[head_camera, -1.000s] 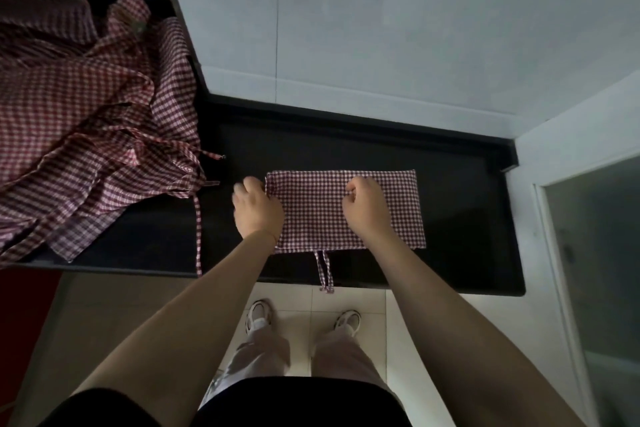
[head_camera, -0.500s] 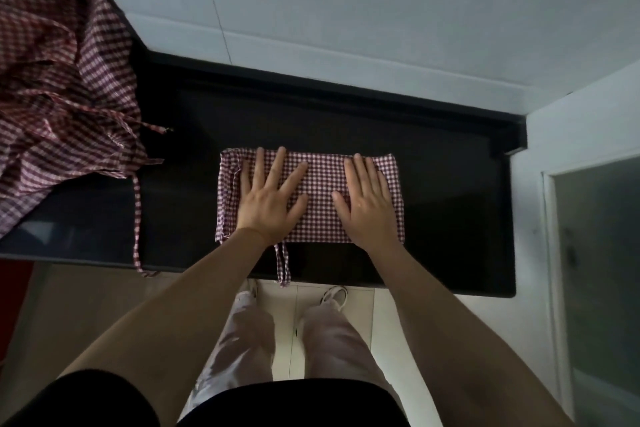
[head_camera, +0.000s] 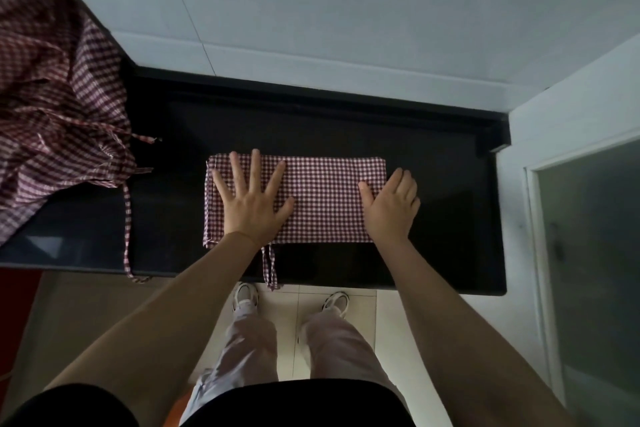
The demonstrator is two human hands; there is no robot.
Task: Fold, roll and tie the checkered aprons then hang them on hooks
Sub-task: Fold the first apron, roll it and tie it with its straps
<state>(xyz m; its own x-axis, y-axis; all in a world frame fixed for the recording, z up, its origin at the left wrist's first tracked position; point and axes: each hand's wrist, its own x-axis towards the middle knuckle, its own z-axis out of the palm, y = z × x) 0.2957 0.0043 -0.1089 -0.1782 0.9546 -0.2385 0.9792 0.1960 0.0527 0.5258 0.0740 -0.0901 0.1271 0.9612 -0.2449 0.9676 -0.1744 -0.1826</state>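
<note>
A red-and-white checkered apron (head_camera: 322, 194) lies folded into a flat rectangle on the black counter (head_camera: 450, 211). Its two ties (head_camera: 270, 267) hang over the counter's front edge. My left hand (head_camera: 252, 201) lies flat on the apron's left half, fingers spread. My right hand (head_camera: 391, 208) sits at the apron's right edge, thumb on top of the cloth and fingers curled around the edge.
A heap of loose checkered aprons (head_camera: 52, 107) covers the counter's left end, one tie (head_camera: 128, 225) dangling over the front edge. A pale tiled wall (head_camera: 311, 10) rises behind the counter. A white frame with glass (head_camera: 588, 253) stands at the right. My legs and shoes (head_camera: 287, 322) are below.
My right hand has slid from the apron's middle to its right edge and curled there. My left hand stays flat, shifted slightly left. Earlier both hands were closed at the top edge.
</note>
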